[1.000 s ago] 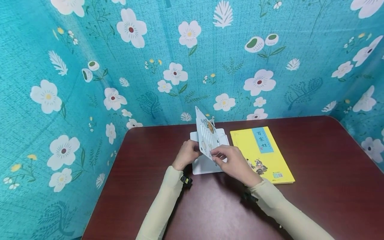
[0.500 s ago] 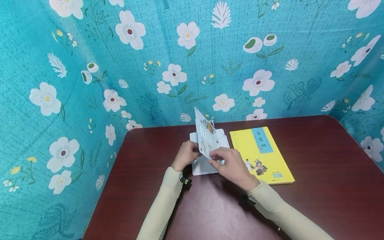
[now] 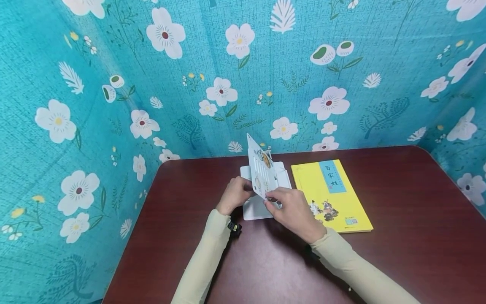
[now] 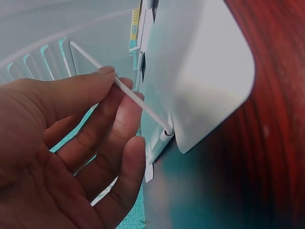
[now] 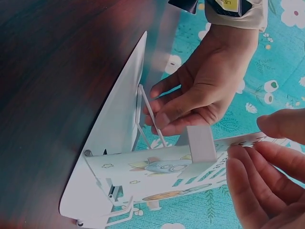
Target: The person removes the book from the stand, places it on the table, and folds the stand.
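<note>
A white metal book stand [image 3: 261, 173] with cartoon prints and slots is partly unfolded on the table. Its printed panel leans up at an angle over the flat white base plate [image 3: 258, 211]. My left hand [image 3: 236, 195] is behind the panel; in the left wrist view its thumb and fingers pinch a thin white support rod [image 4: 145, 109] running between the panel and the base. With my right hand [image 3: 295, 210] I pinch the panel's near edge, thumb on one side and fingers on the other, as the right wrist view shows. White page clips [image 5: 201, 144] stick out from the panel.
A yellow book [image 3: 309, 181] with a blue title label lies flat just right of the stand. Both are on a dark red-brown table [image 3: 190, 190]. A turquoise flowered cloth [image 3: 190, 63] hangs behind the table and along its left side.
My right fingers have shifted slightly left along the panel's lower edge. The left hand and the stand hold nearly the same position.
</note>
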Demonstrator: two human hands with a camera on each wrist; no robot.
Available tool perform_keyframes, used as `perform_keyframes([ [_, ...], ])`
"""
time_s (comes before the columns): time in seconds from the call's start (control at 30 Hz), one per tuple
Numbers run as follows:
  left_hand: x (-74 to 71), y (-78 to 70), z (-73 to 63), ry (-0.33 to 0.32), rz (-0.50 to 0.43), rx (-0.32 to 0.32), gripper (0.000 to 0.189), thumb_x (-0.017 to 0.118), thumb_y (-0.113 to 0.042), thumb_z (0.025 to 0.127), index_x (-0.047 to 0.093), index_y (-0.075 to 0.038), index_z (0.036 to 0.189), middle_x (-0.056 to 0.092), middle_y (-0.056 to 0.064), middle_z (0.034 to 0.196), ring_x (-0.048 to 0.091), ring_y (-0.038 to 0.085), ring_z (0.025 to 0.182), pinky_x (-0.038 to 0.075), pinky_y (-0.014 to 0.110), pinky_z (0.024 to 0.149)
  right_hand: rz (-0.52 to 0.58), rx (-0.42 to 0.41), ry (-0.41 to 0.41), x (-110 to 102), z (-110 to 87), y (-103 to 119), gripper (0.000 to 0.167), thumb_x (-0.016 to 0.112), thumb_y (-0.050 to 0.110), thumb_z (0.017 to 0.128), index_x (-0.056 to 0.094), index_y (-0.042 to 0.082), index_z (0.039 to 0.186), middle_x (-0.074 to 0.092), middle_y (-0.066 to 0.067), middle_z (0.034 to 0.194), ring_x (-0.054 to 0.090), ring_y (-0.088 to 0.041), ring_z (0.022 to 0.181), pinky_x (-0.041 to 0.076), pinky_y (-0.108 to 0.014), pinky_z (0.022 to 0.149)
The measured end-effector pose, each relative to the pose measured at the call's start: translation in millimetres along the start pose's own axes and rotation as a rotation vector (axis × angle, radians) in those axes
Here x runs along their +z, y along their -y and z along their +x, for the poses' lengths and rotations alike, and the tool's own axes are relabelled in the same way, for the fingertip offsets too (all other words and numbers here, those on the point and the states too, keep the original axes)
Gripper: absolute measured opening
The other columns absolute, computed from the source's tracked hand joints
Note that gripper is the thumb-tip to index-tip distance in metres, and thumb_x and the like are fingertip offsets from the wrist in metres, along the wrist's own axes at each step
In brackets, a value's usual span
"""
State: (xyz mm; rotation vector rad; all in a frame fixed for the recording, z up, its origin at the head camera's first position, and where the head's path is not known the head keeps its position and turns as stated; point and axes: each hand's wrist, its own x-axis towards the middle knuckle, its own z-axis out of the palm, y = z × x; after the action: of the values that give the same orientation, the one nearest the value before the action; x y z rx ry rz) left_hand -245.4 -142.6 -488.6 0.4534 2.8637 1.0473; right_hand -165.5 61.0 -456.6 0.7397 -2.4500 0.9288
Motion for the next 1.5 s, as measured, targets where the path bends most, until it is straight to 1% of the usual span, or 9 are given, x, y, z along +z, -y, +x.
perform_keyframes([
  [0.27,4.2,0.2,-0.2,0.013,0.033,0.006,0.007,0.081,-0.016,0.089,0.085,-0.014,0.094,0.083,0.002,0.089,0.07,0.008,0.071,0.05,0.021,0.059,0.005,-0.001,-0.007,-0.2,-2.5,-4.0,0.018,0.085,0.011,0.083,0.083,0.004,0.099,0.082,-0.01,0.092,0.078,-0.016,0.077,0.065,-0.032,0.069],
  [0.4,5.9,-0.1,0.6,0.018,0.047,0.01,0.006,0.081,-0.017,0.089,0.085,-0.014,0.092,0.082,0.0,0.087,0.069,0.008,0.07,0.05,0.021,0.059,0.006,-0.007,-0.021,-0.6,-3.3,-6.2,0.016,0.084,0.01,0.083,0.082,0.004,0.098,0.081,-0.009,0.09,0.077,-0.015,0.075,0.064,-0.031,0.067],
  [0.53,7.3,-0.4,0.2,0.02,0.049,0.013,0.004,0.081,-0.014,0.089,0.084,-0.013,0.09,0.081,0.0,0.085,0.067,0.008,0.072,0.052,0.024,0.064,0.023,-0.004,-0.038,-0.7,-3.5,-8.0,0.013,0.082,0.008,0.082,0.081,0.004,0.095,0.081,-0.008,0.089,0.076,-0.014,0.073,0.063,-0.03,0.066],
  [0.73,9.2,0.7,0.4,0.022,0.037,0.02,0.006,0.079,-0.008,0.089,0.084,-0.011,0.089,0.082,0.002,0.09,0.072,0.015,0.084,0.055,0.027,0.073,0.044,0.007,-0.061,-3.1,-0.1,-10.6,0.008,0.079,0.006,0.078,0.077,0.008,0.086,0.078,-0.006,0.081,0.073,-0.013,0.068,0.063,-0.03,0.065],
  [0.83,9.8,0.9,0.6,0.026,0.032,0.015,0.007,0.078,-0.008,0.09,0.085,-0.011,0.09,0.083,0.002,0.091,0.073,0.015,0.085,0.055,0.026,0.073,0.057,0.022,-0.051,-6.2,1.3,-12.4,0.008,0.078,0.005,0.078,0.074,0.01,0.084,0.077,-0.005,0.08,0.073,-0.013,0.067,0.063,-0.031,0.064],
  [1.0,10.5,0.2,-0.5,0.026,0.024,-0.012,0.009,0.078,-0.007,0.09,0.086,-0.013,0.092,0.083,0.004,0.096,0.074,0.016,0.088,0.054,0.024,0.071,0.068,0.037,-0.051,-8.5,2.3,-14.1,0.008,0.076,0.005,0.078,0.071,0.01,0.081,0.076,-0.005,0.079,0.072,-0.014,0.067,0.063,-0.035,0.064],
  [1.13,12.8,1.5,-0.7,0.037,0.056,-0.024,0.009,0.079,-0.007,0.09,0.086,-0.014,0.091,0.083,0.003,0.095,0.074,0.016,0.089,0.055,0.023,0.071,0.069,0.041,-0.05,-9.0,2.1,-14.1,0.008,0.075,0.004,0.078,0.07,0.01,0.081,0.075,-0.005,0.078,0.071,-0.016,0.067,0.063,-0.035,0.064],
  [1.27,14.8,2.5,-0.7,0.04,0.098,-0.023,0.01,0.08,-0.008,0.089,0.086,-0.016,0.089,0.083,0.001,0.091,0.073,0.016,0.089,0.056,0.026,0.073,0.066,0.043,-0.052,-8.6,1.7,-14.5,0.008,0.075,0.004,0.078,0.07,0.01,0.08,0.075,-0.005,0.078,0.072,-0.016,0.066,0.063,-0.034,0.064],
  [1.5,13.4,0.0,-1.3,0.048,0.099,-0.022,0.01,0.08,-0.007,0.088,0.086,-0.015,0.089,0.082,0.001,0.091,0.073,0.016,0.087,0.057,0.028,0.074,0.064,0.05,-0.047,-9.1,2.0,-14.7,0.005,0.074,0.006,0.077,0.071,0.009,0.08,0.075,-0.006,0.077,0.07,-0.014,0.066,0.061,-0.032,0.063],
])
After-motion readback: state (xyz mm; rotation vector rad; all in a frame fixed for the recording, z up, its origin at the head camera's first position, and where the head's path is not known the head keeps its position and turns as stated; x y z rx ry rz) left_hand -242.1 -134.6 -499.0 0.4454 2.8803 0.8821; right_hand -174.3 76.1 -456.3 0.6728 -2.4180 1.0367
